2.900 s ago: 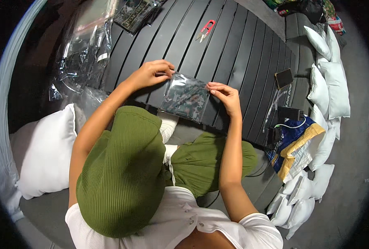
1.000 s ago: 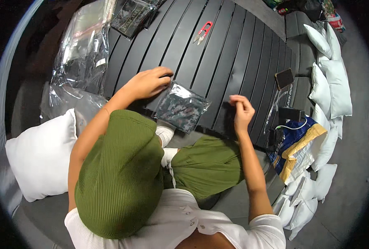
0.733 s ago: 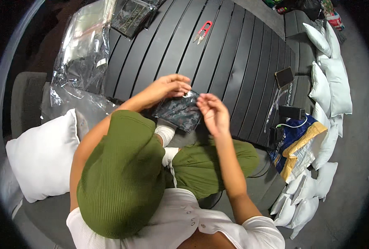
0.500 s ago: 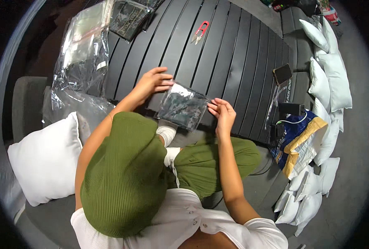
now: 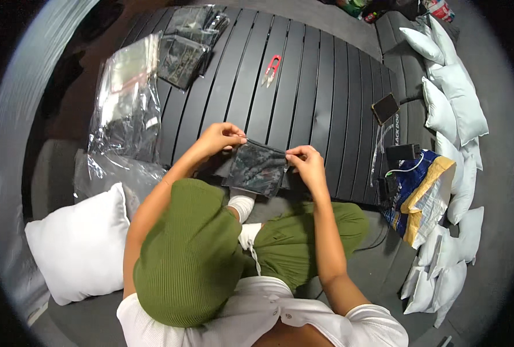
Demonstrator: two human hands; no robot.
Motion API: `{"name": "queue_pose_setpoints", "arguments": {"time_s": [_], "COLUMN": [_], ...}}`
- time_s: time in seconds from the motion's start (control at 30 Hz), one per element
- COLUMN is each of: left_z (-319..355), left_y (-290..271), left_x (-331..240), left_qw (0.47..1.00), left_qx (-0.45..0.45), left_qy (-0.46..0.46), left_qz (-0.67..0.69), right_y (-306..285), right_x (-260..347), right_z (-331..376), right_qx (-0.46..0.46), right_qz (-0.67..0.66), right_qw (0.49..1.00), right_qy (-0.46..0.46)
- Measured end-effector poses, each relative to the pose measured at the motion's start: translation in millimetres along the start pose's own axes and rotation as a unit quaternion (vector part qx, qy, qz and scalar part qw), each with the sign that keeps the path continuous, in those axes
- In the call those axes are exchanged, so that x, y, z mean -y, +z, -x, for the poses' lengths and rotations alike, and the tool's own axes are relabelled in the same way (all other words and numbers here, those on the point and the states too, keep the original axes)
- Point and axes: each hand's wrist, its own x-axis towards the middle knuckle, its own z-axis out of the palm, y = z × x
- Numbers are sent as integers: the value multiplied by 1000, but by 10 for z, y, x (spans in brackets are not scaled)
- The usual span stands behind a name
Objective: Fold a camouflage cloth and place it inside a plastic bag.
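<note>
A clear plastic bag with a dark, camouflage-patterned folded cloth in it (image 5: 259,169) hangs at the near edge of the table, above my lap. My left hand (image 5: 221,140) pinches its upper left corner between thumb and fingers. At the upper right corner my right hand (image 5: 307,165) has a similar pinch. The bag's top edge is stretched between both hands. Its lower part lies above my sock. The fine detail of the bag's opening is too small to make out.
On the slatted black table (image 5: 303,110) lie red thread snips (image 5: 272,70), packed dark cloths (image 5: 183,61), a stack of clear bags (image 5: 127,87) and a phone (image 5: 385,109). A white pillow (image 5: 80,243) is at my left. More white pillows (image 5: 465,101) line the right, near a blue-and-yellow sack (image 5: 421,199).
Both hands have closed onto the bag's upper corners, where the fingers were looser before. The bag's top edge is now pulled straighter. The whole view has shifted slightly.
</note>
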Motion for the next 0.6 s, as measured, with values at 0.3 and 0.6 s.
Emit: {"name": "queue_pose_setpoints", "arguments": {"time_s": [0.3, 0.6], "left_z": [408, 544], "left_y": [-20, -173], "left_x": [-876, -493], "left_qw": [956, 870], "left_qx": [46, 213], "left_qy": [289, 119], "left_qz": [-32, -428], "right_y": [-575, -577], "right_x": [941, 80], "right_z": [235, 630], "right_qx": [-75, -4], "right_qz": [6, 189], "right_qw": [963, 969], "right_qy": [-258, -162]}}
